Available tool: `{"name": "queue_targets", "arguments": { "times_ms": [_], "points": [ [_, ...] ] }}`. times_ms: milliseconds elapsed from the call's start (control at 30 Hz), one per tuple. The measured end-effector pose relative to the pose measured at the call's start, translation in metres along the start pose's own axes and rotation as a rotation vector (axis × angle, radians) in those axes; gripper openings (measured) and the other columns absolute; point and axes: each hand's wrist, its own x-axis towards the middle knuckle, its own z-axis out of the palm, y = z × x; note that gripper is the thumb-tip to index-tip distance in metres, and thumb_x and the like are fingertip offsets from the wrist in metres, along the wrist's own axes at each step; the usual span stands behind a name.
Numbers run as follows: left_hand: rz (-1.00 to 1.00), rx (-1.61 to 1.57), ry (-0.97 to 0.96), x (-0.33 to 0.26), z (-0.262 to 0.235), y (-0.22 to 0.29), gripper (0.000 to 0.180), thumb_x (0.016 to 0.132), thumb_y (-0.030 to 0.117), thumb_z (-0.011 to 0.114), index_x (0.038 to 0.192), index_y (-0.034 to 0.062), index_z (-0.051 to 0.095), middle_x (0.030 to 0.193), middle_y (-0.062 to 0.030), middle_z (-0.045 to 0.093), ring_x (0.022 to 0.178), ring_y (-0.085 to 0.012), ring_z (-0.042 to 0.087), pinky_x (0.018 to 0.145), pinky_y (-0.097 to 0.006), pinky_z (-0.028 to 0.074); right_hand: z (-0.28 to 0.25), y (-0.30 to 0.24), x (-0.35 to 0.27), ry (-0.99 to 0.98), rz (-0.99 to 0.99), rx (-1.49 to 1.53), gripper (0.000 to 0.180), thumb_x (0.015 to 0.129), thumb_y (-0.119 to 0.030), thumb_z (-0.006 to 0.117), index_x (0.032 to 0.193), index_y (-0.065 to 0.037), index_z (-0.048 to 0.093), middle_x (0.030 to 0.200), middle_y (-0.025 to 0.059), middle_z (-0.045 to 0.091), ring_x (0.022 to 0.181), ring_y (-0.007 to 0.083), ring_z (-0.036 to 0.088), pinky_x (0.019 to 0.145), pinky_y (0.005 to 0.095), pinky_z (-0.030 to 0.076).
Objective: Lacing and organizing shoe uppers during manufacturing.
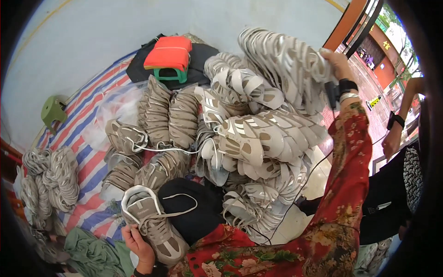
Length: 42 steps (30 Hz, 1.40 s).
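Observation:
A grey-beige sneaker (159, 235) rests on my dark-clad leg, one lace loose across it. My left hand (139, 249) holds the sneaker by its side, fingers closed at its edge. At the upper right, my right hand (339, 64) grips the end of a long stack of nested shoe uppers (286, 60), white and beige. Part of its grip is hidden behind the stack. Below that lie more overlapping uppers (272, 134) in a heap. Another laced upper (124, 136) sits left of the heap, a white lace stretching from it to the right.
Striped plastic sheeting (97, 175) covers the floor. Bundled uppers (62, 180) and green cloth (92, 254) lie left. Behind are a green stool (54, 111) and red-orange cloth (168, 51) on another stool. A black cable (302, 184) hangs by my right arm; another person's arm (394, 129) is at right.

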Motion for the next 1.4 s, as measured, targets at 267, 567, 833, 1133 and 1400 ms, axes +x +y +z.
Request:
{"name": "queue_targets", "arguments": {
  "times_ms": [267,567,833,1133,1400],
  "points": [
    [0.001,0.055,0.014,0.006,0.010,0.003,0.014,0.096,0.012,0.041,0.088,0.0031,0.048,0.085,-0.0016,0.044,0.082,-0.0110,0.041,0.078,-0.024,0.034,0.066,0.189,-0.025,0.208,-0.019,-0.622,0.041,0.084,-0.030,0.046,0.098,0.004,0.063,0.106,0.0305,0.059,0.104,0.0474,0.052,0.089,0.0500,0.042],
    [-0.053,-0.011,-0.079,0.007,0.005,0.000,0.016,0.096,0.010,0.041,0.089,0.0027,0.054,0.083,-0.0046,0.049,0.078,-0.0138,0.046,0.074,-0.026,0.038,-0.020,0.137,-0.041,-0.048,-0.436,-0.743,0.033,0.089,-0.030,0.052,0.101,-0.001,0.061,0.081,0.0177,0.063,0.079,0.0328,0.061,0.069,0.0415,0.045],
    [-0.041,-0.102,-0.037,0.001,0.000,0.003,0.016,0.097,0.014,0.043,0.089,0.0037,0.052,0.079,0.0022,0.044,0.073,-0.0071,0.038,0.068,-0.021,0.034,0.023,0.127,-0.099,-0.030,-0.218,-0.609,0.043,0.089,-0.042,0.049,0.098,-0.002,0.062,0.097,0.0229,0.063,0.094,0.0421,0.057,0.079,0.0437,0.044],
    [-0.060,-0.067,-0.065,0.006,-0.003,-0.001,0.017,0.095,0.012,0.043,0.087,0.0022,0.055,0.082,-0.0012,0.050,0.079,-0.0110,0.045,0.074,-0.024,0.038,0.013,0.121,-0.130,0.070,-0.278,-0.578,0.038,0.086,-0.033,0.057,0.103,0.000,0.060,0.089,0.0192,0.064,0.082,0.0316,0.061,0.074,0.0379,0.046],
    [-0.088,-0.047,-0.051,0.008,-0.004,-0.011,0.020,0.094,0.014,0.046,0.083,0.0034,0.058,0.078,-0.0023,0.052,0.074,-0.0139,0.044,0.074,-0.028,0.035,0.031,0.076,-0.144,0.491,-0.529,-0.917,0.041,0.084,-0.025,0.060,0.118,-0.002,0.056,0.111,0.0174,0.061,0.102,0.0336,0.058,0.089,0.0397,0.044]
  ]
}}
